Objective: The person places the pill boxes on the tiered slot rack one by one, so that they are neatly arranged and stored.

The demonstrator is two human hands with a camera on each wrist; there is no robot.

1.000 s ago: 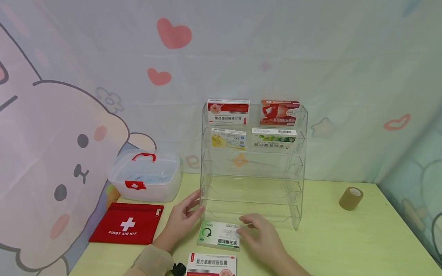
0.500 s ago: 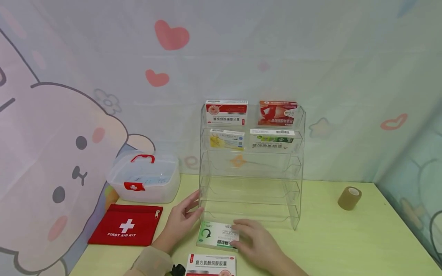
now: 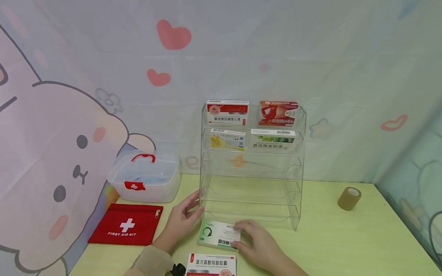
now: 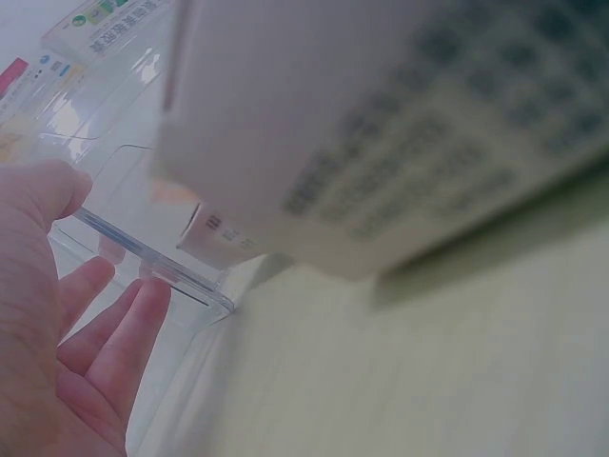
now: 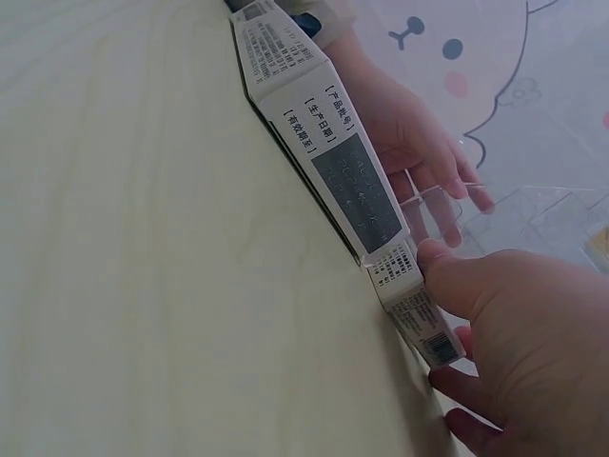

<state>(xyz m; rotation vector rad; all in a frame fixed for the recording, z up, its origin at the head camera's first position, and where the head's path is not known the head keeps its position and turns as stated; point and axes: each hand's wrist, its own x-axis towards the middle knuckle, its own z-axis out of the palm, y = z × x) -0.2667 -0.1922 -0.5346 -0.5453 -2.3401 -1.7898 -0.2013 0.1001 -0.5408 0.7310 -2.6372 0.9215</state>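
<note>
My left hand [image 3: 181,220] holds the left side panel of a clear acrylic tiered rack [image 3: 250,189]; in the left wrist view the thumb and fingertips [image 4: 152,295] lie on opposite faces of the panel's edge. With thumb and fingers, my right hand [image 3: 257,243] pinches the right end of a white-and-green medicine box [image 3: 217,234], just in front of the rack's base. The right wrist view shows the thumb on this box's printed end [image 5: 419,309]. Closer to me lies a white-and-red medicine box [image 3: 211,263], partly cut off by the frame.
Two red-toned boxes [image 3: 228,113] stand on the rack's top tier, with a yellow-white box [image 3: 228,140] and a green-white box [image 3: 272,140] below. At left are a red first aid pouch [image 3: 126,224] and a clear lidded case [image 3: 145,184]. A tan bandage roll [image 3: 350,198] stands right.
My right hand has moved left onto the white-and-green box and now pinches its right end. The box has shifted very slightly. My left hand has stayed at the rack's side.
</note>
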